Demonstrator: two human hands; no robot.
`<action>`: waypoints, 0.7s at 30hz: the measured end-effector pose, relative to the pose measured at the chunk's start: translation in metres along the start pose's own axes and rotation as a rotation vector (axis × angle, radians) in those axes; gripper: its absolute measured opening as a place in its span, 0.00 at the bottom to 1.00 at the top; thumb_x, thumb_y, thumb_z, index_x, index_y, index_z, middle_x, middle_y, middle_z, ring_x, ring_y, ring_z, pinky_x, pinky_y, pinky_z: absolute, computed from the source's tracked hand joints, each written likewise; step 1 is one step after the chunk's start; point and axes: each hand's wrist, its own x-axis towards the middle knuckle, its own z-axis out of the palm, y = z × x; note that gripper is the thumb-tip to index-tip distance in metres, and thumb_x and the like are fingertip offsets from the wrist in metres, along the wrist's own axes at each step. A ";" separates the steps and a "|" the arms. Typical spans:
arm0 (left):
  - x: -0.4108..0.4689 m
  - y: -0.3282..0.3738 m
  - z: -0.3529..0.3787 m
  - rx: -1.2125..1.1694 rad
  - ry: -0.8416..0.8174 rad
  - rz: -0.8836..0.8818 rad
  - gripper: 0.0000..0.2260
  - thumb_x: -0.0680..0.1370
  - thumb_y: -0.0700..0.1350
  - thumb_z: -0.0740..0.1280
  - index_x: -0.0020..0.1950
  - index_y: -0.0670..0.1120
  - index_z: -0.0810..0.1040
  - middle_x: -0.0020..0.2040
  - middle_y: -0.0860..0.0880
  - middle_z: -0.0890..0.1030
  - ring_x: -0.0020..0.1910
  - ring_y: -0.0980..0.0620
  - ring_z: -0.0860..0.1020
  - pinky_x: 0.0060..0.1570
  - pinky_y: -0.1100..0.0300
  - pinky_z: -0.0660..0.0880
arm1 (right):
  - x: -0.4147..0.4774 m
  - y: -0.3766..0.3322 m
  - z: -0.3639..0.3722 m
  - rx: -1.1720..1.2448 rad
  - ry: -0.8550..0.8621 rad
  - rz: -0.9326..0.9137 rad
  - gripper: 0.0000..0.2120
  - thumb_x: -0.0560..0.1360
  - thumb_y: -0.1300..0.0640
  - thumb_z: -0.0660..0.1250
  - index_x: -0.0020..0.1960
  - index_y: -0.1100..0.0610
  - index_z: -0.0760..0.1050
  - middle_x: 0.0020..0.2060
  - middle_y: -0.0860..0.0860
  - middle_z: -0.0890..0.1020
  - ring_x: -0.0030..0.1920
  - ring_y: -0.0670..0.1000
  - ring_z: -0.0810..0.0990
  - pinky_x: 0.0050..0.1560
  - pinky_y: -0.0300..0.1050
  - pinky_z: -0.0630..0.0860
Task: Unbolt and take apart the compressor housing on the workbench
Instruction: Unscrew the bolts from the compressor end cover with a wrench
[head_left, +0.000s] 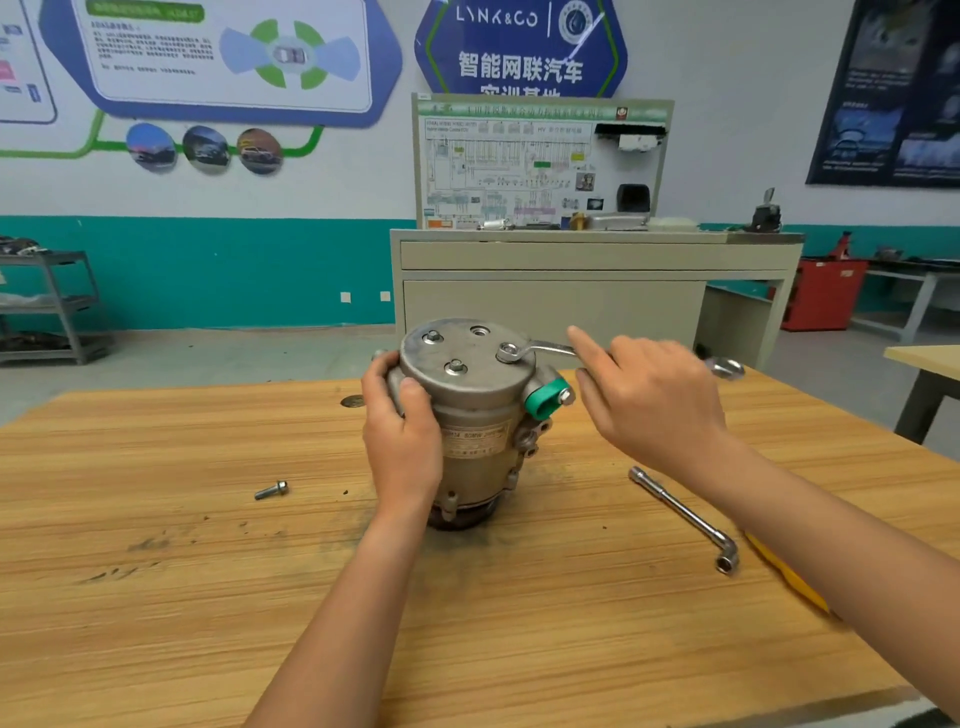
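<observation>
Bare forearms (363, 597) reach up from the bottom edge over a worktop (156, 597) of pale, streaky wood grain marked with dark smudges. At mid-frame the compressor housing (470, 410) stands on end on it. It is a dull grey cast-metal cylinder with a round, flat end plate (467, 338) uppermost, hex bolts (455, 367) in the plate and a green plastic cap (544, 400) on its right side. Its paper label (475, 441) is too blurred to read.

The left grip (402, 441) wraps the housing's left flank, thumb on the front. The right grip (654, 405) holds a polished steel spanner (550, 347), thumb beneath and index finger along the shaft; the ring end sits on a plate bolt.

A loose bolt (271, 490) lies at left, a chrome L-shaped socket wrench (685, 514) at right. At upper centre a blue wall sign (519, 47) reads "LYNK&CO" and "智能网联汽车".
</observation>
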 end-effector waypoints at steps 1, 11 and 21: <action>0.005 -0.003 -0.003 -0.005 -0.019 -0.001 0.09 0.81 0.45 0.55 0.60 0.51 0.69 0.50 0.62 0.73 0.47 0.75 0.72 0.43 0.80 0.66 | 0.000 0.007 0.012 0.070 0.045 -0.011 0.17 0.75 0.57 0.59 0.59 0.62 0.78 0.33 0.56 0.79 0.32 0.55 0.78 0.41 0.49 0.76; 0.033 -0.014 -0.011 -0.054 -0.111 -0.025 0.11 0.82 0.41 0.53 0.58 0.50 0.72 0.50 0.57 0.76 0.45 0.73 0.74 0.41 0.77 0.70 | 0.101 0.003 0.069 0.168 0.019 -0.270 0.18 0.70 0.63 0.72 0.58 0.65 0.77 0.55 0.60 0.80 0.56 0.59 0.79 0.55 0.66 0.70; 0.024 -0.015 -0.022 -0.097 0.002 -0.049 0.11 0.82 0.41 0.54 0.52 0.57 0.71 0.52 0.57 0.76 0.51 0.65 0.74 0.46 0.72 0.71 | 0.109 0.015 0.017 0.876 0.021 0.569 0.13 0.81 0.58 0.52 0.59 0.62 0.69 0.36 0.58 0.79 0.35 0.57 0.78 0.38 0.54 0.76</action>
